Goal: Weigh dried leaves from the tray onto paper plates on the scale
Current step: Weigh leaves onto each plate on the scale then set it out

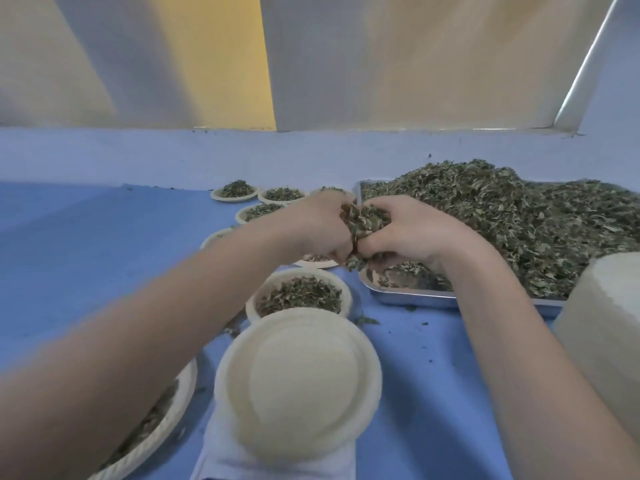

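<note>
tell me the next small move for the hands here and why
Probably carry the bunch of leaves back and down to the empty plate on the scale. Left hand and right hand both grip it at the tray's near corner, and that plate holds nothing yet.

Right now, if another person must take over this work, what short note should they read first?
Left hand and right hand: together they grip one clump of dried leaves above the tray's near left corner.
Tray: on the right, still heaped with leaves.
Empty plate: in front, on the white scale, nothing in it yet.
Done: several filled plates stand on the left and behind.
Left: drop the clump on the empty plate, adjust the weight, continue.
</note>
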A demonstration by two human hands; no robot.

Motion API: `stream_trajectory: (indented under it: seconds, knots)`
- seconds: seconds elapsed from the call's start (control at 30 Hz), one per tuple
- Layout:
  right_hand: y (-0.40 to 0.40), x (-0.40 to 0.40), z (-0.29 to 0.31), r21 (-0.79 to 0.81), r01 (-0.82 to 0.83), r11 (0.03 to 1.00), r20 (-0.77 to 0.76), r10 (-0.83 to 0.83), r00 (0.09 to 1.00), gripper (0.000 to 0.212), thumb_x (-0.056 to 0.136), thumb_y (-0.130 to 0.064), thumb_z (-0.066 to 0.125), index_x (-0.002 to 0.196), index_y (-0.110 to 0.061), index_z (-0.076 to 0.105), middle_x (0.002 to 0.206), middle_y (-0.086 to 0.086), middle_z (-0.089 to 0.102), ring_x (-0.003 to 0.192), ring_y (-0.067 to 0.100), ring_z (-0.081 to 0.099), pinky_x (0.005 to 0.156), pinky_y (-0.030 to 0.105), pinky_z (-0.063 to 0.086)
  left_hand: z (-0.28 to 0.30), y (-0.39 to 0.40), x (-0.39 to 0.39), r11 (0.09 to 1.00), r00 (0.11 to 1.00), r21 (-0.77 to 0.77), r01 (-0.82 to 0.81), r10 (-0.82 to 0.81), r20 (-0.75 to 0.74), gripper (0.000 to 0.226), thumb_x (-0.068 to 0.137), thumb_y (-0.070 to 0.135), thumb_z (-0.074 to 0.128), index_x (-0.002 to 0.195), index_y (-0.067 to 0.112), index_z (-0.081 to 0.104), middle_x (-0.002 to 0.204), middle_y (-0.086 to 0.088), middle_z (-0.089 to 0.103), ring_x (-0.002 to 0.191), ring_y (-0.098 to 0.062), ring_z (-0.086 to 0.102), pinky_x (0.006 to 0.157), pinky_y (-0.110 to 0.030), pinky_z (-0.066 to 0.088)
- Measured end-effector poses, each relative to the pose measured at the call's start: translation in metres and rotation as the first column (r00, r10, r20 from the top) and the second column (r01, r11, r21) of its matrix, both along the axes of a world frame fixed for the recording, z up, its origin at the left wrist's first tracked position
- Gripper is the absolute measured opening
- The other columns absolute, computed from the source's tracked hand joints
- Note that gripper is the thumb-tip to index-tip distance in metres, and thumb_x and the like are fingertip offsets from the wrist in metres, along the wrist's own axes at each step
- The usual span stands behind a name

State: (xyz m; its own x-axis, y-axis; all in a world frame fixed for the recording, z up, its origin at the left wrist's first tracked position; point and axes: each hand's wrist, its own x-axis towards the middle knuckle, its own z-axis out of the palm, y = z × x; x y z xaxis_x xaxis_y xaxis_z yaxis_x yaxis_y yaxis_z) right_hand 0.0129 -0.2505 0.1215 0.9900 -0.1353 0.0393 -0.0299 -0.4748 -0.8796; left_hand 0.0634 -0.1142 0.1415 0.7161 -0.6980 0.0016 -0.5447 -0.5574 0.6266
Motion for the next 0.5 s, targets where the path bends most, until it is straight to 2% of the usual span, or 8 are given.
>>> stream_trajectory:
  seconds: [0.07,0.13,0.2,0.27,0.33,0.4,0.47,0.5]
  knots:
    - [0.023,-0.014,-0.001,0.001,-0.064,0.998,0.015,0.064,0.998,0.033,0.072,0.008,0.067,0.090,-0.020,0.063,0.075,0.006,0.067,0.058,0.015,0.067,0.053,0.028,0.056,0.000,0.027,-0.015,1.000,1.000,-0.018,-0.011,0.011,-0.011,0.038,0.072,-0.010,0.064,0.109,-0.001,0.060,0.086,-0.014,0.062,0.071,-0.024,0.060,0.057,-0.021,0.045]
    - [0.044,-0.027,-0.010,0.003,-0.129,0.992,-0.003,0.129,0.992,0.036,0.073,0.009,0.066,0.097,-0.017,0.062,0.073,0.005,0.068,0.058,0.016,0.067,0.055,0.033,0.058,-0.008,0.051,-0.027,0.999,0.998,-0.020,-0.041,0.040,-0.042,0.041,0.074,-0.010,0.066,0.108,0.012,0.057,0.082,-0.003,0.061,0.058,-0.004,0.060,0.044,-0.008,0.041]
    - [0.061,-0.037,-0.022,-0.040,-0.176,0.984,-0.078,0.173,0.982,0.042,0.074,0.003,0.070,0.107,-0.020,0.061,0.078,0.003,0.068,0.059,0.014,0.066,0.056,0.029,0.057,-0.020,0.070,-0.039,0.998,0.991,0.005,-0.060,0.060,-0.116,0.050,0.077,-0.011,0.064,0.118,0.015,0.054,0.086,-0.002,0.061,0.056,-0.001,0.062,0.045,-0.008,0.045]
    - [0.066,-0.043,-0.034,-0.347,-0.240,0.907,-0.202,0.178,0.963,0.056,0.073,-0.020,0.078,0.124,-0.031,0.056,0.098,-0.007,0.064,0.074,0.007,0.063,0.066,0.026,0.052,-0.034,0.084,-0.046,0.997,0.979,0.045,-0.063,0.071,-0.189,0.062,0.080,-0.009,0.063,0.134,0.017,0.047,0.113,-0.005,0.058,0.074,-0.009,0.064,0.061,-0.018,0.056]
    - [0.061,-0.048,-0.039,-0.642,-0.275,0.716,-0.266,0.129,0.955,0.074,0.069,-0.047,0.078,0.134,-0.046,0.044,0.121,-0.017,0.053,0.094,0.004,0.051,0.077,0.023,0.042,-0.043,0.094,-0.050,0.991,0.983,0.108,-0.073,0.090,-0.159,0.072,0.084,0.000,0.064,0.144,0.029,0.035,0.137,-0.001,0.043,0.080,-0.011,0.062,0.070,-0.023,0.056]
    - [0.053,-0.054,-0.038,-0.604,-0.257,0.754,-0.243,0.133,0.961,0.076,0.063,-0.060,0.076,0.131,-0.055,0.043,0.128,-0.019,0.051,0.095,0.001,0.052,0.076,0.018,0.039,-0.047,0.103,-0.050,0.983,0.992,0.143,-0.111,0.119,-0.043,0.070,0.085,0.009,0.063,0.142,0.038,0.035,0.147,0.003,0.035,0.077,-0.010,0.065,0.066,-0.019,0.053]
    - [0.047,-0.060,-0.039,-0.484,-0.236,0.843,-0.192,0.161,0.968,0.069,0.057,-0.066,0.074,0.122,-0.060,0.049,0.120,-0.020,0.055,0.094,-0.005,0.054,0.078,0.018,0.040,-0.051,0.111,-0.048,0.982,0.985,0.104,-0.159,0.152,0.078,0.058,0.087,0.012,0.060,0.135,0.039,0.043,0.146,0.007,0.037,0.077,-0.009,0.066,0.063,-0.017,0.050]
    - [0.044,-0.062,-0.042,-0.453,-0.214,0.866,-0.164,0.155,0.974,0.062,0.059,-0.064,0.074,0.117,-0.061,0.052,0.116,-0.021,0.056,0.094,-0.006,0.054,0.077,0.019,0.040,-0.055,0.114,-0.047,0.981,0.976,0.065,-0.184,0.175,0.127,0.052,0.087,0.012,0.057,0.130,0.039,0.047,0.142,0.007,0.041,0.081,-0.010,0.065,0.067,-0.021,0.051]
